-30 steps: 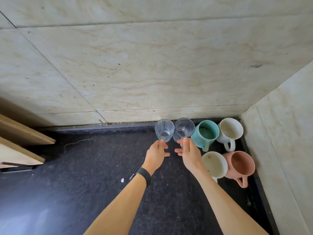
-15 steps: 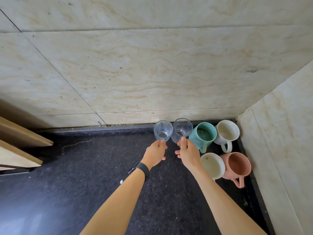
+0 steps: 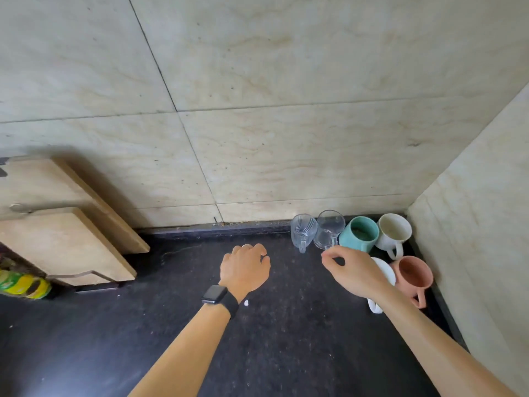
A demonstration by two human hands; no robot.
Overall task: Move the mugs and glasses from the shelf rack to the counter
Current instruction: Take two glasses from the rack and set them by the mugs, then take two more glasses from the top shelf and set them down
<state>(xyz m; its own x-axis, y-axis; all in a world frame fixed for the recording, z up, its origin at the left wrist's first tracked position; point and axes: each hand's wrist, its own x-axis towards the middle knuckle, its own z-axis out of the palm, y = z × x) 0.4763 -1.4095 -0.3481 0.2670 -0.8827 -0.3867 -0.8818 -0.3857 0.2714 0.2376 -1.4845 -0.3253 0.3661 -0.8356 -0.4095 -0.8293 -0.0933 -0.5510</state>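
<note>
Two clear glass mugs stand on the black counter (image 3: 177, 325) by the back wall: a ribbed glass (image 3: 303, 231) and a plain glass (image 3: 329, 229) right of it. Beside them are a teal mug (image 3: 361, 234), a white mug (image 3: 394, 231), a pink mug (image 3: 412, 275) and another white mug (image 3: 385, 272) partly hidden by my right wrist. My left hand (image 3: 245, 268) hovers left of the glasses, fingers curled, holding nothing. My right hand (image 3: 351, 270) is just in front of the plain glass, thumb and finger pinched, holding nothing.
Wooden shelf boards (image 3: 65, 236) jut from the left wall over the counter, with a yellow-green packet (image 3: 21, 285) beneath them. Marble walls close the back and right sides, forming a corner behind the mugs.
Both hands have let go of the two glasses and drawn back toward me; the left hand moved left. The glasses now stand on the counter. The view has shifted left.
</note>
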